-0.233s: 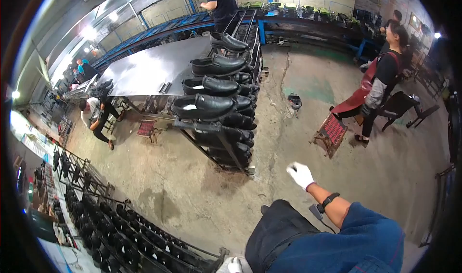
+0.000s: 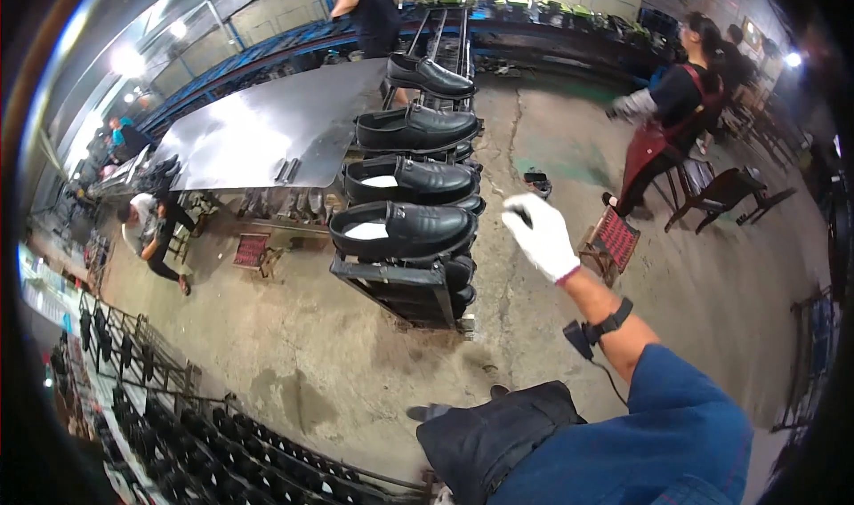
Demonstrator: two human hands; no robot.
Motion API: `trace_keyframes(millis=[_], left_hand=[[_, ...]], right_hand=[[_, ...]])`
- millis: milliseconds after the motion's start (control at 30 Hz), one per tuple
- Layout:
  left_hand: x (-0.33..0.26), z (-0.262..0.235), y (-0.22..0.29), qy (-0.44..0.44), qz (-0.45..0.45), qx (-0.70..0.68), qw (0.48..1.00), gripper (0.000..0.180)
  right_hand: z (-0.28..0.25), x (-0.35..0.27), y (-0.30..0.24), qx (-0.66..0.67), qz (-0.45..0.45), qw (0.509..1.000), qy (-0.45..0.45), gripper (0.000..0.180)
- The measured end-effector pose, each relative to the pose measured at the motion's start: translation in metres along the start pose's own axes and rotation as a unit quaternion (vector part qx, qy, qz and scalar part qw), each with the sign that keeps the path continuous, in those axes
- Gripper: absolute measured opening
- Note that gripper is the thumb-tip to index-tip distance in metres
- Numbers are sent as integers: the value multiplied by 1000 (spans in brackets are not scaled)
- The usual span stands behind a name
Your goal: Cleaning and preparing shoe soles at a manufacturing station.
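Observation:
My right hand (image 2: 540,235), in a white glove, is raised with its fingers loosely apart and nothing in it. It hovers just right of the nearest black leather shoe (image 2: 405,229), apart from it. That shoe lies on a dark metal rack (image 2: 391,278), with more black shoes (image 2: 411,180) stacked behind it up the line. A black wrist strap (image 2: 614,318) with a dangling cable sits on my forearm. My blue sleeve and dark apron fill the lower edge. My left hand is out of sight.
A shiny steel table (image 2: 267,131) stands left of the rack. A person in a red apron (image 2: 663,122) stands at right near a red woven stool (image 2: 609,242) and a wooden chair (image 2: 721,189). Another person (image 2: 151,229) crouches at left. Wire racks (image 2: 178,416) line the lower left.
My right hand has risen and moved left, closer to the nearest shoe. The rack and shoes now appear nearer in the view.

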State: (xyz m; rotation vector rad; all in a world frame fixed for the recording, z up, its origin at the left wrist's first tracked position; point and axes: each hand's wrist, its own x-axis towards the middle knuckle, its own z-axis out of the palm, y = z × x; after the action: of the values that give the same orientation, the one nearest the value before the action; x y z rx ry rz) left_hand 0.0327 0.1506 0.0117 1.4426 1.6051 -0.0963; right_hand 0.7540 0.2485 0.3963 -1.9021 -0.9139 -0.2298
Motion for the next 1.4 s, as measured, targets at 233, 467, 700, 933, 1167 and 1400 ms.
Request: trace_keyframes(millis=[233, 467, 700, 933, 1167, 1400], left_hand=[[166, -103, 40, -97, -38, 147, 984, 70], [378, -303, 122, -54, 86, 240, 965, 68], [597, -457, 306, -34, 298, 362, 883, 28], [745, -448, 515, -88, 298, 234, 921, 32], [807, -435, 615, -183, 246, 206, 929, 41], [842, -467, 731, -171, 227, 297, 912, 48]], right_hand=[[74, 170, -45, -144, -23, 980, -132, 32], [151, 258, -45, -331, 144, 823, -438, 68], [205, 284, -62, -402, 238, 768, -438, 93], [234, 326, -26, -470, 296, 775, -302, 91], [272, 383, 15, -515, 293, 764, -255, 82], [293, 426, 45, -527, 304, 761, -225, 77]])
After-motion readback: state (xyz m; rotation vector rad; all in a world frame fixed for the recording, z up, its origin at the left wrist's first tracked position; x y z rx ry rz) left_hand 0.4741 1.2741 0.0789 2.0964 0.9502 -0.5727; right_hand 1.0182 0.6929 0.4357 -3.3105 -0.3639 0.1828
